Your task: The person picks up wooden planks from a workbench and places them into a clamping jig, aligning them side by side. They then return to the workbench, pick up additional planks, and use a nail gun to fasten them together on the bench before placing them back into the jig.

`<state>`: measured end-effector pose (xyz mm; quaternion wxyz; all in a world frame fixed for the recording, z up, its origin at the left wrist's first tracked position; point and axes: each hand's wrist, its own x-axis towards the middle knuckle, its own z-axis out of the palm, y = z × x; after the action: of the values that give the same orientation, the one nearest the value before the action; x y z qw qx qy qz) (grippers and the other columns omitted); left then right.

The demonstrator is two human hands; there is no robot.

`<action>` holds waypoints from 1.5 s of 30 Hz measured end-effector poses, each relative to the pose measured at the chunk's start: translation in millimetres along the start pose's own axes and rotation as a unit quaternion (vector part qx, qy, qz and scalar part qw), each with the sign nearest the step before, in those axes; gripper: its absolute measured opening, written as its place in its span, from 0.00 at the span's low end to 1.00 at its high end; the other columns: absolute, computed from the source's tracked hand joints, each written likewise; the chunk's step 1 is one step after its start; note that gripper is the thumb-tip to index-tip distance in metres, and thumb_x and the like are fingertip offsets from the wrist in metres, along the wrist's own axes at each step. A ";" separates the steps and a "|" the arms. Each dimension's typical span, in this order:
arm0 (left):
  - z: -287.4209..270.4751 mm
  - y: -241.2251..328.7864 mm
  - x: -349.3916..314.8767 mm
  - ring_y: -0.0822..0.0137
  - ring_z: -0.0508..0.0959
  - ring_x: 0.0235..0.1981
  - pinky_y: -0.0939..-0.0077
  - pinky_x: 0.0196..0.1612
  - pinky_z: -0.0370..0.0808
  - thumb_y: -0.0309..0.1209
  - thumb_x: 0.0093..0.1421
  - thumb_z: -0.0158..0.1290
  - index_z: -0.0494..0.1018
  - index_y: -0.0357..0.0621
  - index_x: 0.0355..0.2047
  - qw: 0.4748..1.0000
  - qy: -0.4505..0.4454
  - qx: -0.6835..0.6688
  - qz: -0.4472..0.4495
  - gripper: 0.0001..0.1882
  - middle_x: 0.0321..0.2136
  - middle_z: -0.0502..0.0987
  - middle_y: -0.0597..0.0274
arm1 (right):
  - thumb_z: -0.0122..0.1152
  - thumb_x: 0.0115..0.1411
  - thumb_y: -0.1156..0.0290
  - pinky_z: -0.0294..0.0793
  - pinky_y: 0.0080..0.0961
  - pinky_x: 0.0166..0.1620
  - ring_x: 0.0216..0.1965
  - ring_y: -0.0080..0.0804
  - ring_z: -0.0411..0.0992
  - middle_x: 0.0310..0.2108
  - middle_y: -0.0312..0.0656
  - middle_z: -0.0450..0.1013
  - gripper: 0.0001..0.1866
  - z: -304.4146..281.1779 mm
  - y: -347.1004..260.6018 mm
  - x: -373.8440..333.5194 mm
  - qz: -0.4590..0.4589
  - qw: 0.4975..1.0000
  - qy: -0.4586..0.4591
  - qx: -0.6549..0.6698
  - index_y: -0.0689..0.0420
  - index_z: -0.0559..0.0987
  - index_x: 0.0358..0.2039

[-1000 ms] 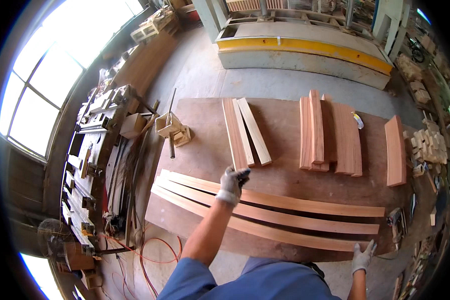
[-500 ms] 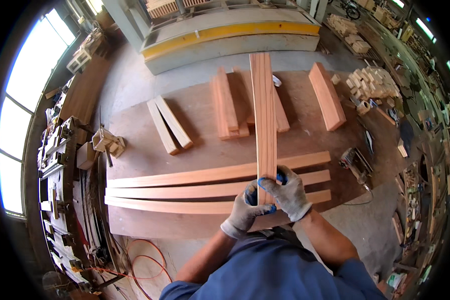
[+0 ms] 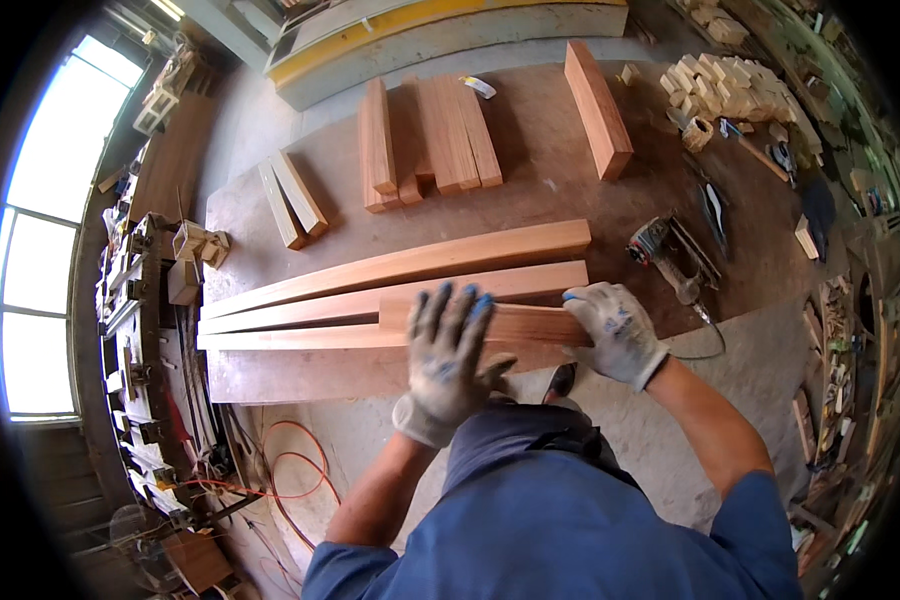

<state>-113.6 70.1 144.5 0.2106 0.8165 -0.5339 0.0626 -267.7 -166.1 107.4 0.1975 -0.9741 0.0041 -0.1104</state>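
Observation:
A short, flat reddish wooden board [image 3: 535, 323] lies level in front of me, near the table's front edge. My right hand [image 3: 618, 335], in a grey glove with blue fingertips, grips its right end. Over the board's left part, my left hand [image 3: 445, 350] is open, gloved alike, its fingers stretched out and seemingly touching the wood. Behind and under the board are three long wooden strips [image 3: 420, 262], running to the left across the brown worktable [image 3: 270, 382]. The board partly covers the nearest strip.
Farther back lie two pale wood pieces [image 3: 295, 200], a group of reddish boards [image 3: 450, 130] and a thick board [image 3: 598, 115]. A corded power tool [image 3: 670, 262] sits right of the strips. Beyond it are a hammer [image 3: 760, 152] and stacked small blocks [image 3: 730, 88]. An orange hose [image 3: 300, 430] coils on the floor.
The board has swung from pointing away from me to lying crosswise. My left hand has released its grip and spread its fingers; my right hand has moved right, holding the end.

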 end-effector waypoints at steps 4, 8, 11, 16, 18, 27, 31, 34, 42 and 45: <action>49.5 -5.2 3.1 0.46 0.71 0.62 0.48 0.65 0.67 0.42 0.50 0.71 0.69 0.45 0.62 0.977 -0.210 0.016 0.021 0.40 0.57 0.75 0.48 | 0.77 0.45 0.60 0.71 0.42 0.58 0.53 0.43 0.73 0.51 0.43 0.74 0.30 21.3 -11.0 -0.8 -0.037 0.999 -0.018 0.001 0.55 0.77 0.48; 67.2 -24.9 7.2 0.50 0.80 0.46 0.54 0.51 0.75 0.38 0.52 0.69 0.74 0.49 0.51 0.971 -0.241 0.000 -0.004 0.27 0.42 0.80 0.53 | 0.79 0.45 0.57 0.68 0.44 0.63 0.59 0.48 0.70 0.56 0.47 0.73 0.37 23.2 5.1 -6.4 0.024 0.999 -0.024 -0.002 0.56 0.75 0.54; 63.5 -39.9 17.4 0.48 0.80 0.47 0.54 0.51 0.76 0.37 0.51 0.70 0.74 0.48 0.51 0.968 -0.241 0.029 -0.062 0.28 0.42 0.80 0.51 | 0.79 0.47 0.57 0.61 0.45 0.69 0.66 0.52 0.64 0.65 0.52 0.66 0.44 29.2 41.7 -40.7 0.209 0.977 -0.029 0.032 0.57 0.70 0.64; 80.9 -51.8 12.8 0.47 0.79 0.50 0.52 0.52 0.76 0.36 0.47 0.72 0.75 0.46 0.52 0.970 -0.241 -0.005 -0.023 0.31 0.45 0.80 0.51 | 0.74 0.54 0.61 0.60 0.43 0.71 0.71 0.51 0.59 0.70 0.53 0.62 0.42 79.0 64.3 -105.6 0.357 0.923 -0.130 0.061 0.56 0.68 0.68; 85.6 -47.6 13.9 0.47 0.78 0.51 0.53 0.53 0.76 0.36 0.47 0.72 0.75 0.46 0.52 0.967 -0.252 -0.012 -0.034 0.31 0.47 0.80 0.50 | 0.73 0.55 0.61 0.59 0.42 0.71 0.72 0.51 0.58 0.71 0.53 0.61 0.42 89.0 60.2 -112.0 0.371 0.916 -0.151 0.025 0.55 0.68 0.68; 97.2 -38.4 16.8 0.45 0.78 0.53 0.53 0.57 0.74 0.36 0.48 0.73 0.74 0.46 0.54 0.954 -0.292 -0.027 -0.060 0.33 0.50 0.80 0.49 | 0.72 0.54 0.64 0.55 0.46 0.73 0.74 0.50 0.54 0.73 0.50 0.57 0.39 110.5 49.4 -123.7 0.391 0.908 -0.153 0.004 0.52 0.70 0.67; 100.6 -37.5 18.2 0.46 0.78 0.53 0.53 0.57 0.74 0.37 0.48 0.73 0.73 0.46 0.53 0.953 -0.300 -0.014 -0.050 0.32 0.49 0.80 0.49 | 0.71 0.53 0.65 0.55 0.46 0.73 0.73 0.50 0.55 0.72 0.50 0.58 0.38 107.6 47.8 -125.9 0.392 0.910 -0.131 0.016 0.53 0.71 0.65; 103.5 -36.2 20.2 0.45 0.78 0.53 0.53 0.57 0.74 0.37 0.48 0.73 0.73 0.45 0.53 0.952 -0.303 -0.007 -0.048 0.33 0.49 0.80 0.49 | 0.71 0.53 0.65 0.56 0.47 0.73 0.73 0.51 0.55 0.72 0.51 0.59 0.37 111.5 50.3 -128.9 0.385 0.914 -0.126 0.009 0.53 0.71 0.65; 109.4 -34.7 22.2 0.46 0.78 0.50 0.53 0.54 0.76 0.36 0.47 0.73 0.74 0.45 0.51 0.956 -0.293 0.004 -0.029 0.31 0.46 0.80 0.50 | 0.72 0.54 0.62 0.57 0.47 0.72 0.73 0.49 0.56 0.72 0.50 0.59 0.38 106.9 50.7 -127.6 0.368 0.918 -0.146 -0.018 0.52 0.71 0.65; 111.4 -34.3 21.2 0.46 0.78 0.51 0.52 0.53 0.76 0.36 0.46 0.73 0.74 0.46 0.52 0.954 -0.299 0.012 -0.035 0.33 0.47 0.80 0.50 | 0.73 0.53 0.58 0.53 0.48 0.73 0.74 0.52 0.53 0.74 0.51 0.56 0.43 113.9 54.6 -129.7 0.372 0.911 -0.176 -0.022 0.50 0.68 0.68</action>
<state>-87.6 18.1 41.3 0.0336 0.8183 -0.5429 -0.1856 -367.5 -166.0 -43.6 0.2003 -0.9096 0.3341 0.1447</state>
